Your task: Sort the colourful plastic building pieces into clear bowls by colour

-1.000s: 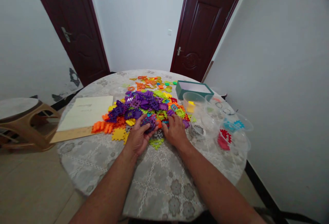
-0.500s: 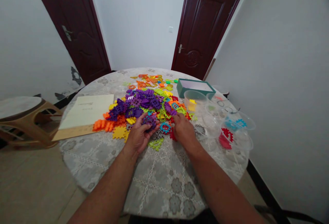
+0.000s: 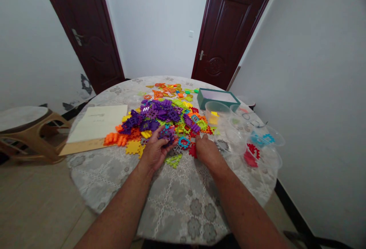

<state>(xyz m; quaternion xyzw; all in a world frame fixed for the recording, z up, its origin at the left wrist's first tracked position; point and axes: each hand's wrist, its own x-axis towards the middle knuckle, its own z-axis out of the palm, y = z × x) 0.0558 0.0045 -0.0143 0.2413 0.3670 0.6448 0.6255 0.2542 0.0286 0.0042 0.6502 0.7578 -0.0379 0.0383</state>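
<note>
Purple interlocking plastic building pieces (image 3: 167, 134) rest in my left hand (image 3: 156, 148), with the thumb closed over them. My right hand (image 3: 208, 150) is at the front right of the pile, its fingers curled down; what they hold, if anything, is hidden. Beside its fingertips lies a red building piece (image 3: 193, 149), partly covered. A purple tube-shaped piece (image 3: 195, 127) lies just beyond that hand. Between the hands sits a blue ring-shaped piece (image 3: 183, 142), and nearer me a green triangular piece (image 3: 174, 160). The mixed pile, mostly purple (image 3: 160, 110) on top, spreads behind both hands.
Clear plastic tubs stand at the right, one with yellow pieces (image 3: 213, 118), others with blue (image 3: 261, 138) and red pieces (image 3: 251, 154). A green box (image 3: 203, 102) is behind them. Paper (image 3: 98, 121) lies at the left. Orange pieces (image 3: 162, 91) are scattered at the back.
My right hand has moved slightly towards me and right, away from the purple tube-shaped piece, which now lies on the pile. My left hand keeps its hold on the purple pieces.
</note>
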